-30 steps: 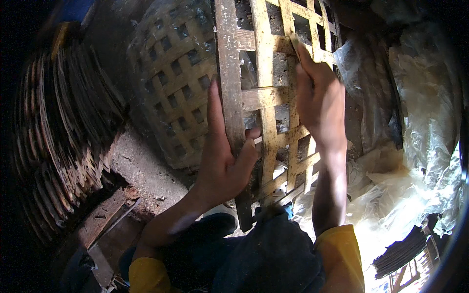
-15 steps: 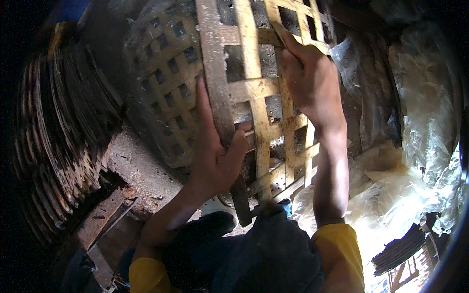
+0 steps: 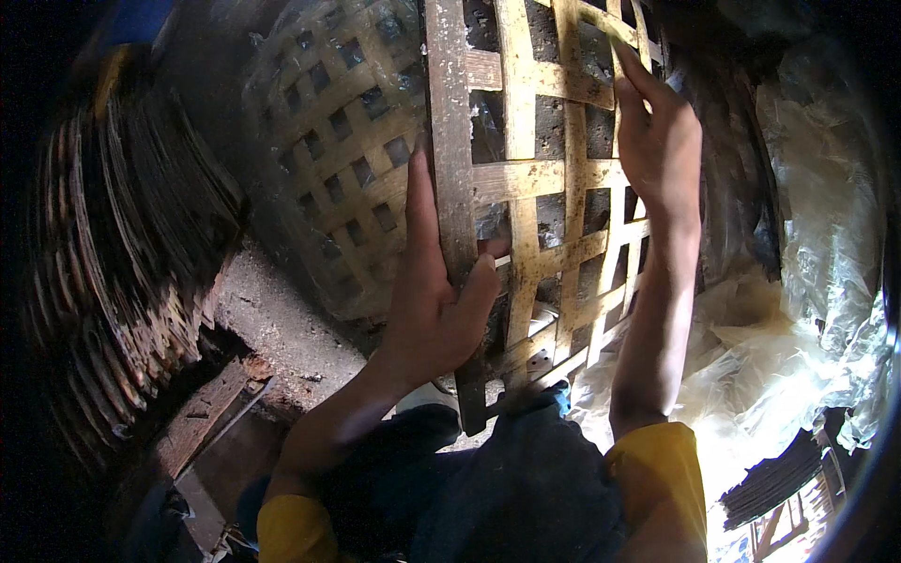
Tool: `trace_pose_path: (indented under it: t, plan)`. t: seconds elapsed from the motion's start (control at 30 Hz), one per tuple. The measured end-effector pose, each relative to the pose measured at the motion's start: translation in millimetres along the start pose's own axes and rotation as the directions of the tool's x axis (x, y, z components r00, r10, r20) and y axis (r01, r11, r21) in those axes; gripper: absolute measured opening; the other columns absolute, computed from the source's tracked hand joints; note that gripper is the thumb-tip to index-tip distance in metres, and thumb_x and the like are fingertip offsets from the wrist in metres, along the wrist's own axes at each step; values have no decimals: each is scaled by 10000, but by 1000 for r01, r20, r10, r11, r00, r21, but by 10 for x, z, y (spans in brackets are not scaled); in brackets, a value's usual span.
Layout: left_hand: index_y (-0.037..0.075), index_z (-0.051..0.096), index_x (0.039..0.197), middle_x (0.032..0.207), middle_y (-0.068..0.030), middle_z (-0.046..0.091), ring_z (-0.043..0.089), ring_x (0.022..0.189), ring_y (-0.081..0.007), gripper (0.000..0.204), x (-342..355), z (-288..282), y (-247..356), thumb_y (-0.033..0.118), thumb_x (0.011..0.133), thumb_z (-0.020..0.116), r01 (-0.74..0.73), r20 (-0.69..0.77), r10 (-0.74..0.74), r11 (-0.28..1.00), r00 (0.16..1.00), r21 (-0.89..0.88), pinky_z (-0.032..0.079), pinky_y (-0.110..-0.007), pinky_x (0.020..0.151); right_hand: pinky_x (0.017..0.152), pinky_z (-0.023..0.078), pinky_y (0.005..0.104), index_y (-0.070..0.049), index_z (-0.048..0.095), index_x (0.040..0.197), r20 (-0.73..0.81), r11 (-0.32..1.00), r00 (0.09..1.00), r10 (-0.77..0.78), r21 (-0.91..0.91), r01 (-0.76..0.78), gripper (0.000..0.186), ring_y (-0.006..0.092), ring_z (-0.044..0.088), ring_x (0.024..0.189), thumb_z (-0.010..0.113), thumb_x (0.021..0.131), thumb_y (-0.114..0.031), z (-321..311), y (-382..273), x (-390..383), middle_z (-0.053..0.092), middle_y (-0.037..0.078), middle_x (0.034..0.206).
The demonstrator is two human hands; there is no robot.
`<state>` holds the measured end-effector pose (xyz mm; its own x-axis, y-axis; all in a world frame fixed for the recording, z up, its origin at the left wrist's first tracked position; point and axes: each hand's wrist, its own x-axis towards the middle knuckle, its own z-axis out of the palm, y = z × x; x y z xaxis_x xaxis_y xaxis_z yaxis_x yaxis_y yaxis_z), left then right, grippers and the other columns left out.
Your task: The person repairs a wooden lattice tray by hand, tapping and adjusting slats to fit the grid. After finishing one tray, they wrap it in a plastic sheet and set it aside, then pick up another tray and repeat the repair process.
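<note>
A woven bamboo lattice panel (image 3: 521,178) stands upright in front of me, its pale flat strips crossing with open gaps between. Along its left edge runs a dark, worn wooden slat (image 3: 450,131). My left hand (image 3: 436,314) is wrapped round the lower part of this slat, thumb on the near side and index finger stretched up along it. Higher up, at the panel's right side, my right hand (image 3: 664,150) has its index finger against a strip while the other fingers curl in at the lattice; their tips are partly hidden.
Behind the panel, a second lattice (image 3: 347,159) lies under cloudy plastic. Thin dark sheets (image 3: 131,263) are stacked at the left, above a broken board (image 3: 211,413). Crumpled clear plastic (image 3: 741,357) covers the right side. Dusty ground (image 3: 282,310) shows between.
The lattice panel has shifted to the right in view and stands more upright. Both my hands have moved right with it, keeping about the same places on it.
</note>
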<state>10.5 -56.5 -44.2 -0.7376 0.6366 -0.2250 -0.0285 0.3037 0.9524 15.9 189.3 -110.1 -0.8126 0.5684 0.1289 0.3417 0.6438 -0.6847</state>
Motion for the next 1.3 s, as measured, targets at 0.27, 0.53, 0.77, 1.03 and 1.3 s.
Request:
trace_pose_path:
  t: [0.27,0.53,0.77,1.03,1.3]
  plan:
    - [13,-158,1597,1553,-338,283,506,1338,-362,915,76,-24,-172,69,957,494,-52,-29,53,999,998,11,439,-484,1131,691,502,338,-140,653,1384,137,993,983,120,3,-122,363,137,585,718,592,1026,-122,-139,400,-574,692,158,898]
    - [11,-145,1602,1567,-323,264,458,1378,-338,911,67,-63,-51,31,948,488,27,-65,-35,992,997,-121,412,-460,1138,663,521,344,-111,674,1350,118,999,993,28,42,-33,366,203,674,707,608,992,-80,50,376,-370,684,209,856]
    - [58,-137,1612,1526,-313,330,541,1310,-345,901,92,-102,-134,29,946,469,-38,-74,41,999,996,34,502,-464,1077,647,553,422,-60,663,1342,-15,1000,1000,15,12,-14,390,354,731,757,595,958,-51,160,252,-480,673,261,846]
    - [7,-136,1604,1541,-327,328,483,1372,-319,917,96,-93,-92,-29,913,465,84,-71,-96,985,993,-153,460,-430,1100,632,517,388,-151,666,1368,23,1000,1000,-17,-25,18,398,279,665,672,614,981,-72,201,305,-313,656,211,815]
    - [29,-165,1602,1480,-300,440,578,1289,-304,958,78,-87,-54,-54,871,449,118,-81,-126,988,989,-102,514,-404,1056,623,517,409,-139,659,1367,89,998,995,54,-31,-52,394,356,711,731,625,975,-142,245,259,76,671,252,853]
